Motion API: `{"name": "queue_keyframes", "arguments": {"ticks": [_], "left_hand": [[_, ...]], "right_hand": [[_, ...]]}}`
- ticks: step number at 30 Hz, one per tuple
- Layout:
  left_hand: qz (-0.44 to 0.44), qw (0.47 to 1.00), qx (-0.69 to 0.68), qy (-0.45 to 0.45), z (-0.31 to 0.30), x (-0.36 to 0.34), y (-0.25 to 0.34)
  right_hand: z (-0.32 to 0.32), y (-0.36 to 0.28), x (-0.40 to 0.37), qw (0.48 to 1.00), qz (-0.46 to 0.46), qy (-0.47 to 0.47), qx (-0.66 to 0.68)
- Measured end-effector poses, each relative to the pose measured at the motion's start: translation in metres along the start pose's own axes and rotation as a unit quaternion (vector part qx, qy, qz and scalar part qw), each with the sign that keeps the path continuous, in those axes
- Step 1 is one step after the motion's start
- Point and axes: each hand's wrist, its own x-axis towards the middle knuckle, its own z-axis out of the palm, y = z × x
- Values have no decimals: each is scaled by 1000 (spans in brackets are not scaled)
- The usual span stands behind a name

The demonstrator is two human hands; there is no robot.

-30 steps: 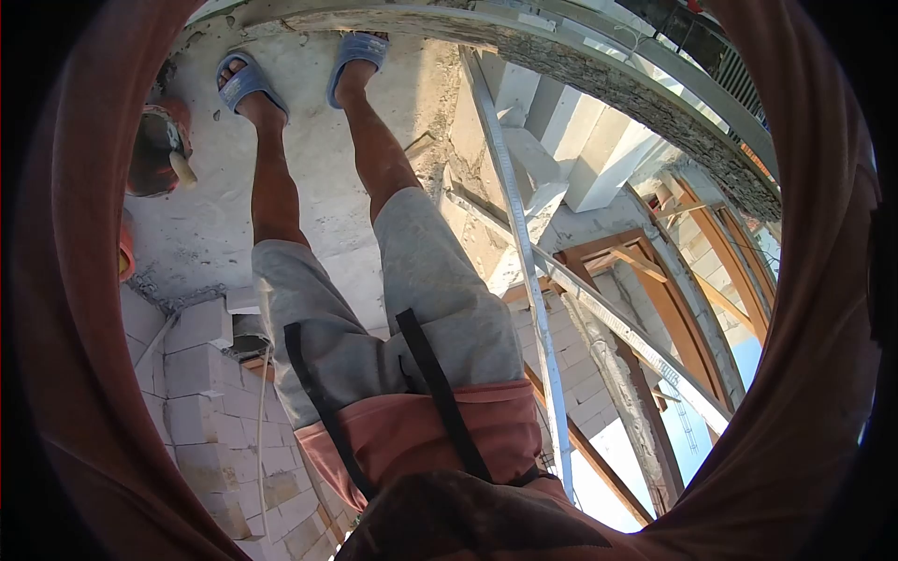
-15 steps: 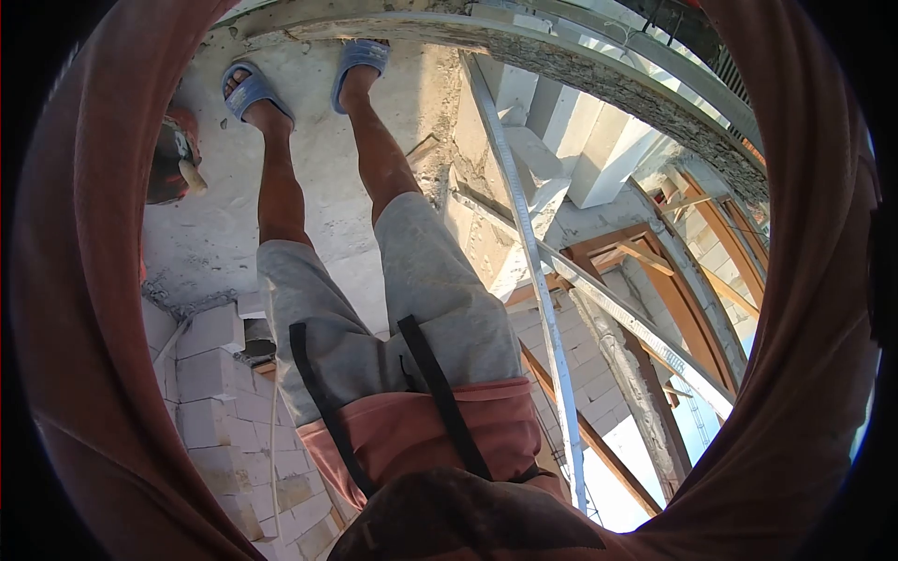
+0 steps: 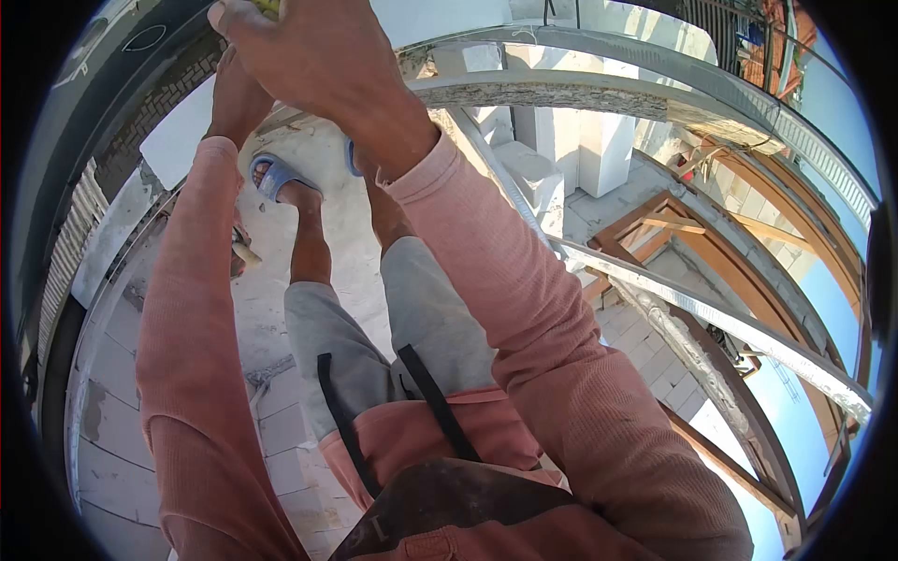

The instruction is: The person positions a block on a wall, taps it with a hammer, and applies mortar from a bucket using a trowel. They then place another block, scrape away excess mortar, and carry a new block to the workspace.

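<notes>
At the top of the view, my right hand reaches forward, its thumb and fingers closed round a small yellow-green thing. Only a sliver of that thing shows at the frame's upper edge, so I cannot tell its kind. Just behind and below it, my left hand points the same way, with most of its fingers hidden by my right hand. A flat white block lies beside the left wrist. Another pale slab extends to the right of my right hand.
Below my arms, a blue sandal rests on the dusty concrete floor. A rough-edged beam curves across the front. White blocks stand to the right, near brown wooden frames and a slanting metal bar.
Both my arms have come into view, raised and stretched forward past the feet; before, only the sleeves showed at the sides. The view has tilted up, showing more beyond the beam.
</notes>
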Motion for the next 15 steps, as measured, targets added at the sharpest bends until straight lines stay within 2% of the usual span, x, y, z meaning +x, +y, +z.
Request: {"name": "queue_keyframes", "arguments": {"ticks": [1,3,4,7,11,15], "left_hand": [[20,997,-59,40,-5,-12,17],[43,991,-49,115,-11,-33,72],[76,993,-44,74,-20,-41,90],[109,991,-6,73,-27,-62,133],[129,982,-83,112,-11,-80,159],[145,968,-148,138,10,-68,176]], "right_hand": [[-16,-28,-28,994,69,-37,72],[-14,-40,-91,989,36,36,141],[-16,-43,-120,989,31,47,139],[-38,-48,-202,991,70,31,111],[-78,-52,-289,966,234,-45,97],[-106,-41,-355,930,358,-61,56]]}}
